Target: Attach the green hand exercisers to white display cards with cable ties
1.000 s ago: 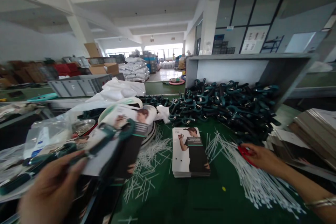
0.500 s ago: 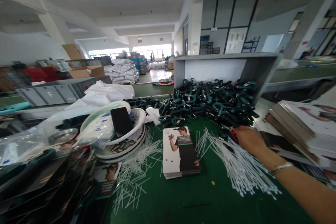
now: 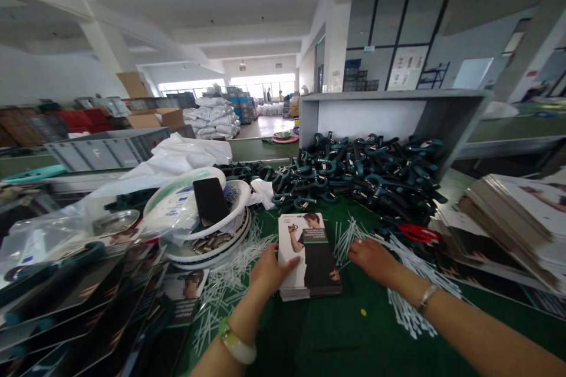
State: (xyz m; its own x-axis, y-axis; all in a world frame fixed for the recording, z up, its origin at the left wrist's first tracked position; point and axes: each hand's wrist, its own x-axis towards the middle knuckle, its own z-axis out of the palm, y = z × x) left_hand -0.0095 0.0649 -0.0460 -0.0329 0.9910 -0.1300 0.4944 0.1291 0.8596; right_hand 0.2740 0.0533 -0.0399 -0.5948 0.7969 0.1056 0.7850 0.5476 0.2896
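Note:
A stack of printed cards (image 3: 316, 265) lies at the middle of the green table. My left hand (image 3: 270, 271) grips its left edge, thumb on the top card. To the right, my right hand (image 3: 371, 256) is over the white cable ties (image 3: 411, 306), its fingers curled down at the near ends of a smaller bunch; whether they hold one is too small to tell. Red-handled scissors (image 3: 419, 233) lie beyond my right wrist. Behind the cards is a heap of dark green and black clamp-like tools (image 3: 362, 171), spilling from a grey bin (image 3: 460, 129) on its side.
White bowls (image 3: 239, 218) with metal parts, a bag and a black phone (image 3: 210, 201) stand left. Cards with tools (image 3: 88, 306) fill the near left. More card stacks (image 3: 513, 230) stand right. Loose ties (image 3: 221, 300) lie beside the bowls.
My left hand has come into view and taken hold of the card stack. My right hand has let go of the scissors and moved left to the ties. The view has shifted slightly.

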